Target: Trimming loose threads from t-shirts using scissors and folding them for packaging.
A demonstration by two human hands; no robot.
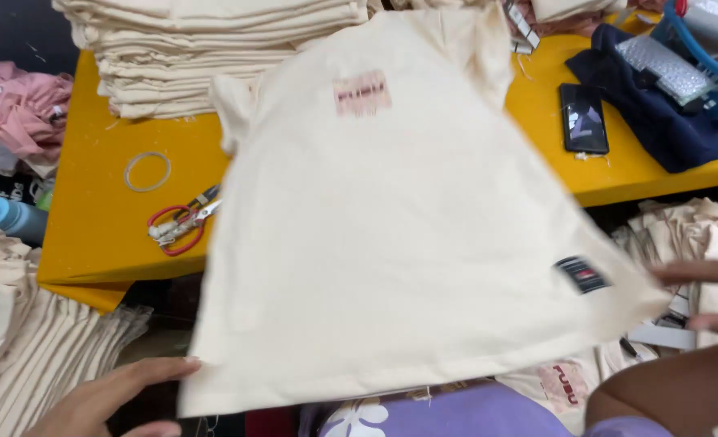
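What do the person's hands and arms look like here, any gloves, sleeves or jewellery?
Both are bare. The left hand shows no glove, ring or sleeve. The right hand is gloveless too, its forearm bare up to a short lilac sleeve at the bottom edge. No watch or bracelet shows.

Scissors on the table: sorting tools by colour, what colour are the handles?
Red handles on the scissors, seen in the head view.

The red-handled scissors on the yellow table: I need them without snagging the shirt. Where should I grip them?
Take the scissors by the red loop handles, coming from the left. The handles lie bare on the yellow table, while the blade end points toward the cream shirt edge.
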